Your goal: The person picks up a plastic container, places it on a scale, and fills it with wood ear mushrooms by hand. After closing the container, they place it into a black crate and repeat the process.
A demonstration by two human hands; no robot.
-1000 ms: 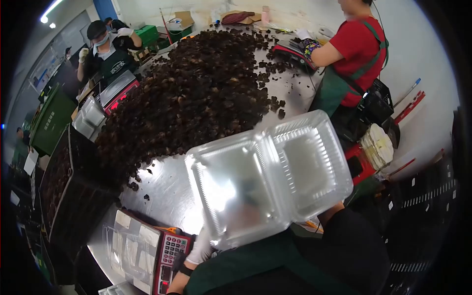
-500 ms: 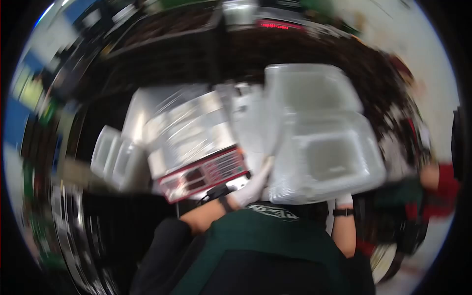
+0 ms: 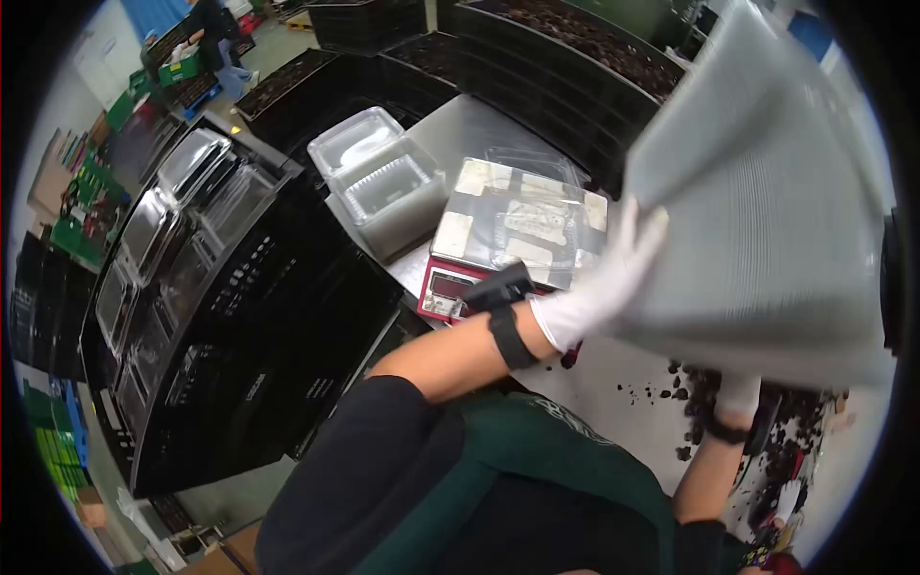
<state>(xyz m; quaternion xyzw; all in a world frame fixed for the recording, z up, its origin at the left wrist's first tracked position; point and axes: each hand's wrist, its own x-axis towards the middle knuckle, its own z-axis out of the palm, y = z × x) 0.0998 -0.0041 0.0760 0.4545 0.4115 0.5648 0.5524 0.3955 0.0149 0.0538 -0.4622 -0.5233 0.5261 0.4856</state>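
Observation:
A tall stack of clear plastic clamshell containers (image 3: 757, 211), blurred by motion, is held up and tilted at the right. My left hand (image 3: 609, 278), in a white glove, presses against the stack's left side with its fingertips on the plastic. At its lower edge is my right hand (image 3: 738, 391), also gloved, supporting it; the stack hides most of its fingers. Just left of my left hand stands a red weighing scale (image 3: 448, 287), with a clear container lid (image 3: 532, 230) lying on its taped platform.
A smaller stack of open clamshells (image 3: 388, 196) stands on the metal table (image 3: 470, 129) beside the scale. Black crates (image 3: 565, 77) with dark contents line the back. At left, a black crate (image 3: 259, 335) holds several clear containers. Dark pieces (image 3: 704, 393) lie scattered at right. A person (image 3: 206, 38) stands far left.
The container stack has gone from resting on the table to being lifted and tilted at the right, held by both hands. My view has turned, bringing the left-hand crate into sight.

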